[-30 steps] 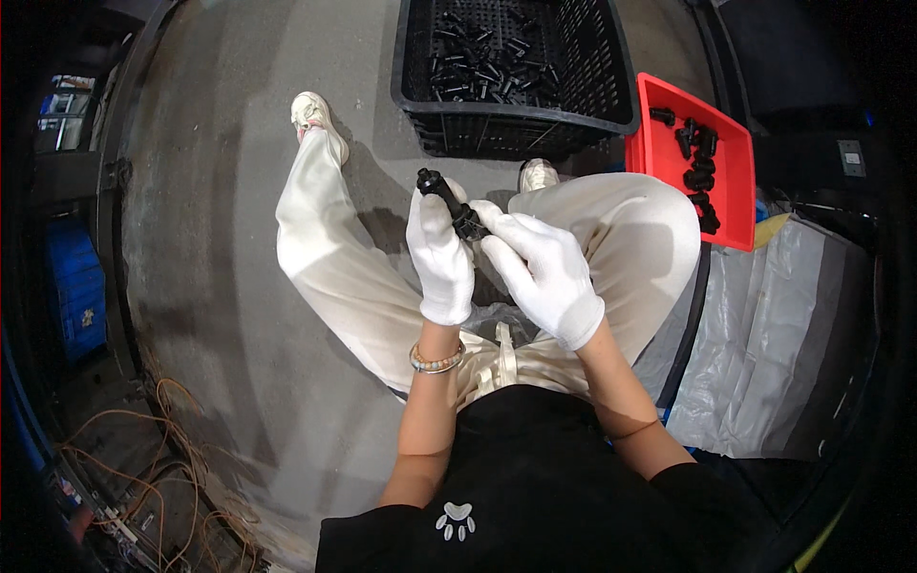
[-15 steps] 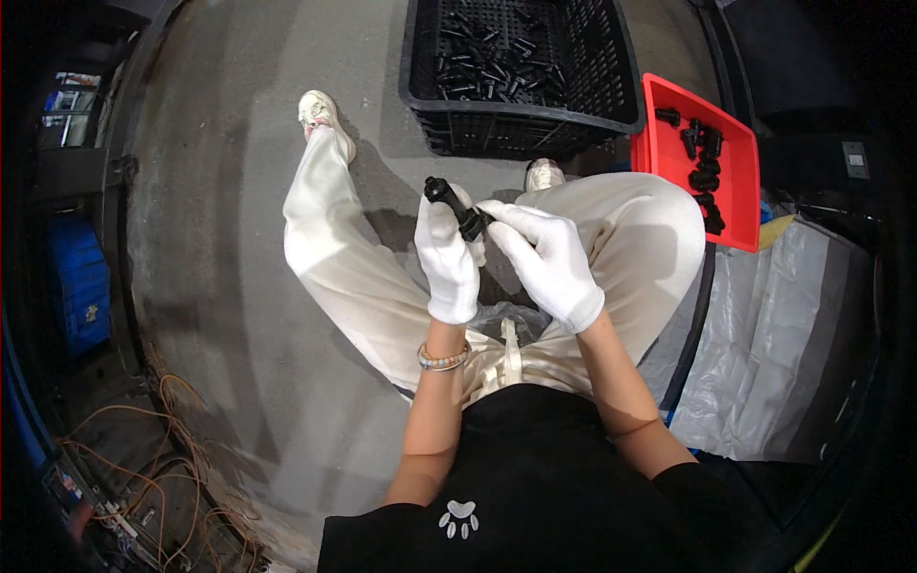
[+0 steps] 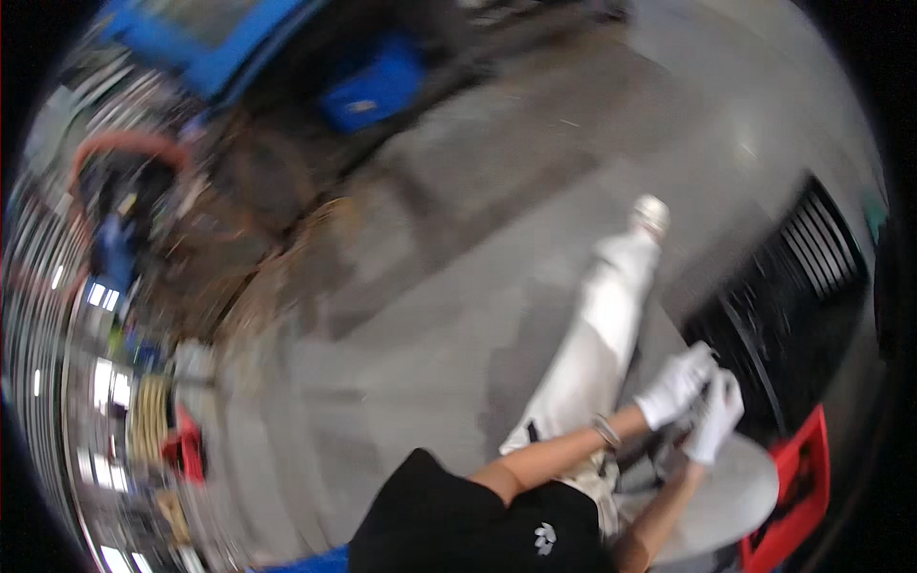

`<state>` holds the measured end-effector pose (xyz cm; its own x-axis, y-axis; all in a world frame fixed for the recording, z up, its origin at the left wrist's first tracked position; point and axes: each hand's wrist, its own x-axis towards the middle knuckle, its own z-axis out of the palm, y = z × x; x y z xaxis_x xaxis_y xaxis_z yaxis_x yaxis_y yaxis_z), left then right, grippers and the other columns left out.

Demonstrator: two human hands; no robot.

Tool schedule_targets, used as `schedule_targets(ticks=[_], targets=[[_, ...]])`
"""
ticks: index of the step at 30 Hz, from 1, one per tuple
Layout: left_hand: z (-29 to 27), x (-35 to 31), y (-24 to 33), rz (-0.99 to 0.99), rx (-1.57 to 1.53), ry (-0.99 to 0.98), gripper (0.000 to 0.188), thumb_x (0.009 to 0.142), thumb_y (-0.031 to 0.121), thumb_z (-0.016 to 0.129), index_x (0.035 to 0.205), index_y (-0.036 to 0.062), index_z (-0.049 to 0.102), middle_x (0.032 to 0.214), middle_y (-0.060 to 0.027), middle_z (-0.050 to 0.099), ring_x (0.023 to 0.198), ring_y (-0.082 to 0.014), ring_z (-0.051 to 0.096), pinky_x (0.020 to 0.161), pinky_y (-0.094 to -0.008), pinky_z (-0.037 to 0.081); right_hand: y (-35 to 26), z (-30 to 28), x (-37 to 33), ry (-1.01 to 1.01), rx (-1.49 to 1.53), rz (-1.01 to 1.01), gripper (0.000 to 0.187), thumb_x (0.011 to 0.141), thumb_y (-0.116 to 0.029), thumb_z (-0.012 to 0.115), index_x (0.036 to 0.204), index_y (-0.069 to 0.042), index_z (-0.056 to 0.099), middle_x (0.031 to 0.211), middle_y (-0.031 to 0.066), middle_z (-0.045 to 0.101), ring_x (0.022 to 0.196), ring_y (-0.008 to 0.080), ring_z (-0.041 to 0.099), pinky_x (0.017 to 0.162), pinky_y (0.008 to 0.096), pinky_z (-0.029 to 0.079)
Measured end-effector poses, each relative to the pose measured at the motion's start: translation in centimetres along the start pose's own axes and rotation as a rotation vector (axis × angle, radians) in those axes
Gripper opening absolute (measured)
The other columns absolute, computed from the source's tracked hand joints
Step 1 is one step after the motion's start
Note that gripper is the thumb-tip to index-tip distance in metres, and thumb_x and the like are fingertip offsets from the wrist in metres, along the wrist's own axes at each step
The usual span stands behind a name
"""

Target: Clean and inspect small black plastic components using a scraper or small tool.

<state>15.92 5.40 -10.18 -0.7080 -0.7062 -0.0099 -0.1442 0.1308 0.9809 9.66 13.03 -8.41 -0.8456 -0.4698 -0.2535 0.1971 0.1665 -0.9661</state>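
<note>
The head view is smeared by motion. My left hand (image 3: 676, 385), in a white glove, is closed in front of the black crate, with a bracelet on its wrist. The black cylindrical part it gripped half a second ago is barely discernible now among the gloved fingers. Close against it is my right hand (image 3: 714, 420), also gloved in white, its fingers drawn together; what they pinch is hidden by the blur. Both hands are above my bent right leg.
Beyond my hands is a black slatted crate (image 3: 823, 250), its contents blurred. A red bin (image 3: 810, 501) holding dark pieces stands at lower right. My left leg (image 3: 607, 310) stretches over the grey floor. At upper left are a blue machine (image 3: 205, 48) and a blue box (image 3: 377, 88).
The view has swung left, so my hands, crate and red bin now appear farther right, and more of the workshop shows on the left. My hands remain close together.
</note>
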Motion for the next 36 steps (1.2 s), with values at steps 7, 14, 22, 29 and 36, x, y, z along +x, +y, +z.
schedule_targets(ticks=[7,14,22,29,36], targets=[[-0.6,0.3,-0.5,0.007,-0.095,0.175,0.048,0.093,0.033,0.046,0.113,-0.0102,0.050,0.076,-0.0298,0.056,0.073,-0.0381,0.061,0.060,-0.0409,0.043,0.3,1.2,0.5,-0.142,0.212,-0.001,0.014,0.091,-0.016,0.054,0.080,-0.008,0.053,0.061,-0.0080,0.041,0.049,-0.0002,0.033,0.042,0.0181,0.024],[1.9,1.2,0.5,0.091,-0.145,0.149,0.050,0.094,0.035,0.044,0.113,-0.0118,0.049,0.073,-0.0314,0.052,0.070,-0.0329,0.063,0.059,-0.0392,0.043,0.3,-0.4,0.8,-0.046,0.231,-0.107,0.014,0.090,-0.016,0.055,0.078,-0.010,0.050,0.057,-0.0086,0.038,0.043,-0.0004,0.030,0.037,0.0183,0.020],[7.6,2.8,-0.9,0.117,-0.335,-0.045,0.040,0.094,0.037,0.040,0.102,-0.0004,0.053,0.070,-0.0073,0.056,0.055,-0.0193,0.054,0.050,-0.0324,0.045,-5.4,-11.4,-1.8,0.246,0.150,-0.237,0.018,0.091,-0.016,0.051,0.105,-0.007,0.059,0.062,-0.0097,0.040,0.044,-0.0012,0.030,0.038,0.0156,0.020],[4.3,9.7,1.1,-0.671,-0.804,-0.293,0.023,0.089,0.027,0.046,0.079,0.0067,0.047,0.071,-0.0054,0.051,0.053,-0.0137,0.045,0.049,-0.0292,0.042,-7.1,-23.3,2.3,0.469,-0.301,-0.038,0.033,0.090,-0.029,0.049,0.114,-0.008,0.059,0.069,-0.0014,0.055,0.051,0.0061,0.046,0.042,0.0228,0.037],[8.1,8.9,-2.0,-0.663,-0.996,-0.317,0.038,0.090,0.026,0.051,0.122,0.0055,0.048,0.102,-0.0127,0.055,0.072,-0.0170,0.051,0.063,-0.0304,0.049,5.8,-35.8,2.4,0.424,-0.970,0.442,0.026,0.073,-0.020,0.057,0.094,-0.007,0.064,0.095,0.0201,0.064,0.089,0.0345,0.063,0.076,0.0423,0.049]])
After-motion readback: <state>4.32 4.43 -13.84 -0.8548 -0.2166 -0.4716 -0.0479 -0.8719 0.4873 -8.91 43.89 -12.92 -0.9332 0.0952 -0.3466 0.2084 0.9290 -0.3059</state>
